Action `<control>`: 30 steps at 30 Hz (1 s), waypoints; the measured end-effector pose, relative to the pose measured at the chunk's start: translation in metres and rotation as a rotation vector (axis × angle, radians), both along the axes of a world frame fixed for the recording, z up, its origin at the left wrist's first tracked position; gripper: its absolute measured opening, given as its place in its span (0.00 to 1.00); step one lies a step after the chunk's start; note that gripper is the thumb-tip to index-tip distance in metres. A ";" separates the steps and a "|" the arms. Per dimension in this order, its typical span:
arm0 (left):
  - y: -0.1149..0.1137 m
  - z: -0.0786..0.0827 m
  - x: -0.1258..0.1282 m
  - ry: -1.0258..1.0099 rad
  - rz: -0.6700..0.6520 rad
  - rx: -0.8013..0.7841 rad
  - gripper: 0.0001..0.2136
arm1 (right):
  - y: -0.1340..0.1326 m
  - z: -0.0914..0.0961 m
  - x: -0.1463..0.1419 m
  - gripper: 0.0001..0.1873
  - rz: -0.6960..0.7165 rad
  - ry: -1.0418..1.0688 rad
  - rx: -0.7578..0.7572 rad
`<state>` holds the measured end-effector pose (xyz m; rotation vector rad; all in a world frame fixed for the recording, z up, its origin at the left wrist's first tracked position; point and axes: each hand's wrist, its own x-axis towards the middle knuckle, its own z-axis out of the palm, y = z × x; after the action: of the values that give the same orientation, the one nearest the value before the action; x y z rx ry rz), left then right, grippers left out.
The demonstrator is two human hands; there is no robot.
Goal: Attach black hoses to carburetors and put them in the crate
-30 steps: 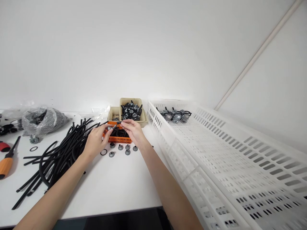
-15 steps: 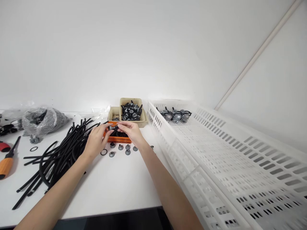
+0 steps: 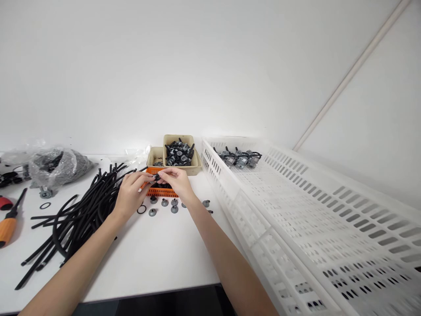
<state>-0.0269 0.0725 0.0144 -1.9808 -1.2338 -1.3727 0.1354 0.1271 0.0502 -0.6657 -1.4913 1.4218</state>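
Over the orange basket (image 3: 163,192), my left hand (image 3: 130,192) and my right hand (image 3: 178,183) meet fingertip to fingertip. Pinched between them is a small grey and black fitting (image 3: 156,177), mostly covered by the fingers. Black parts lie inside the basket below. On the white table just in front of it stand several grey cone-shaped fittings (image 3: 174,209). A black rubber ring (image 3: 141,209) lies beside my left wrist. Left of that hand spreads a heap of black hoses (image 3: 88,210).
Behind the basket, a beige bin (image 3: 179,139) holds many grey and black parts. A large white slotted crate (image 3: 289,228) fills the right side, with several assembled units (image 3: 241,159) inside. Farther left are a bubble-wrap bag (image 3: 62,169) and an orange-handled screwdriver (image 3: 8,226).
My hands have drawn closer together, and my left fingers now cover more of the fitting. The view has shifted very slightly.
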 end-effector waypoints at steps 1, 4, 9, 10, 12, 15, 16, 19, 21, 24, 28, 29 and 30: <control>0.000 0.000 0.000 -0.013 0.002 -0.005 0.04 | -0.001 0.001 0.000 0.11 0.004 0.008 -0.003; -0.001 -0.003 0.001 -0.108 0.035 -0.023 0.08 | -0.004 0.002 -0.001 0.11 0.012 0.027 -0.004; 0.000 -0.008 0.003 -0.175 -0.008 -0.017 0.07 | -0.004 -0.001 -0.003 0.11 0.018 0.046 0.008; 0.000 -0.008 0.004 -0.180 -0.031 -0.018 0.07 | -0.004 -0.002 -0.003 0.10 0.024 0.050 0.014; 0.000 -0.007 0.005 -0.194 -0.070 -0.024 0.08 | -0.003 -0.005 -0.004 0.10 0.042 0.060 0.021; -0.001 -0.004 0.007 -0.210 -0.098 -0.024 0.10 | -0.001 -0.007 -0.004 0.10 0.054 0.060 0.019; -0.002 -0.003 0.007 -0.216 -0.101 -0.025 0.10 | -0.001 -0.006 -0.004 0.11 0.048 0.055 0.017; -0.002 0.000 0.008 -0.237 -0.118 -0.041 0.11 | -0.002 -0.005 -0.004 0.11 0.020 0.054 0.006; -0.003 0.002 0.009 -0.267 -0.135 -0.070 0.11 | -0.002 -0.004 -0.004 0.11 0.003 0.073 -0.001; -0.002 0.003 0.010 -0.352 -0.154 -0.121 0.10 | -0.002 -0.004 -0.005 0.11 0.001 0.098 -0.016; -0.001 0.000 0.009 -0.502 -0.196 -0.149 0.10 | -0.001 -0.005 -0.006 0.17 0.041 0.077 -0.048; 0.000 -0.001 0.008 -0.533 -0.212 -0.153 0.11 | 0.000 -0.005 -0.006 0.19 0.050 0.057 -0.047; 0.000 -0.001 0.008 -0.554 -0.224 -0.157 0.11 | 0.000 -0.006 -0.007 0.20 0.054 0.029 -0.035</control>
<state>-0.0192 0.0725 0.0135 -1.9522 -1.4123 -2.0952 0.1285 0.1272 0.0443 -0.6274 -1.4744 1.4958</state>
